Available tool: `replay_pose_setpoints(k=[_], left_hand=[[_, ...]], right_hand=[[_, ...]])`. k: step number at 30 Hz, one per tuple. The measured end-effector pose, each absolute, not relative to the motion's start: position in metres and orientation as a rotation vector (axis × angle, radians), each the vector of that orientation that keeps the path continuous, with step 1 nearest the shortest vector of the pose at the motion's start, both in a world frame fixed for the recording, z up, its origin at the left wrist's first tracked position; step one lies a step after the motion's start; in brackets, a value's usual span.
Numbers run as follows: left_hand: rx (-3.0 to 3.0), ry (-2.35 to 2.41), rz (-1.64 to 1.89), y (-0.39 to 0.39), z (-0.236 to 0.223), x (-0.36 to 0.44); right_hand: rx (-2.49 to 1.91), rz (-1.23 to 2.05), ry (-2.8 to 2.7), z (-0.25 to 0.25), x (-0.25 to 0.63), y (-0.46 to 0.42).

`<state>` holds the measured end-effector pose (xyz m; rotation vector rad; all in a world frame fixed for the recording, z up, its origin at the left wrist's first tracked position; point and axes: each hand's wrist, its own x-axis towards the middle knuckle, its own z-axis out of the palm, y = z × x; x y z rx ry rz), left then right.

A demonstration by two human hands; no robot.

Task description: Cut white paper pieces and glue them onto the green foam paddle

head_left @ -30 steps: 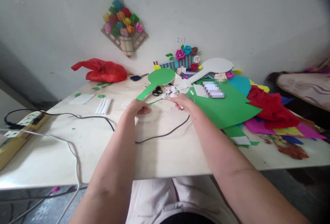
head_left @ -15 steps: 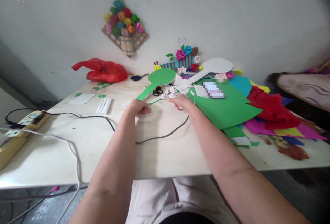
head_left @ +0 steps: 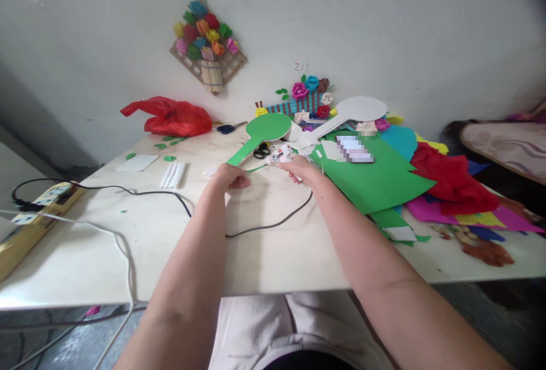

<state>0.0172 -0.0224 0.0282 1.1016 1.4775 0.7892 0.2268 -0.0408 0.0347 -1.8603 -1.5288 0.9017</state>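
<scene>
In my right hand [head_left: 302, 169], closed fingers grip a white glue gun [head_left: 285, 153]; its black cable [head_left: 273, 225] curves over the table. My left hand [head_left: 234, 177] is closed, with a thin green strip [head_left: 257, 169] running from its fingers toward the glue gun's tip. What the fingers pinch is partly hidden. Just behind that hand lies a green paddle-shaped cutout [head_left: 268, 127], its handle reaching up to the knuckles. Black-handled scissors [head_left: 261, 152] rest between the cutout and the glue gun.
Left on the table [head_left: 170, 262] are white sticks [head_left: 174, 175], a red plastic bag [head_left: 177, 117], dark scissors [head_left: 230, 128] and a yellow power strip [head_left: 40, 219]. To the right lie green sheets [head_left: 367, 179], a phone [head_left: 355, 149], a white paddle-shaped cutout [head_left: 360, 108] and red cloth-like material [head_left: 447, 182].
The view has shifted very slightly. Both hands keep practically the same place and grip.
</scene>
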Motion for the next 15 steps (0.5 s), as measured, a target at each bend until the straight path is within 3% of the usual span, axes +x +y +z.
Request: replay_pose_setpoints(k=[15], left_hand=[[1.069, 1.49, 0.794, -0.0164, 0.0223, 0.0143]], right_hand=[[-1.889, 0.918, -1.515, 0.041, 0.2312, -0.0432]])
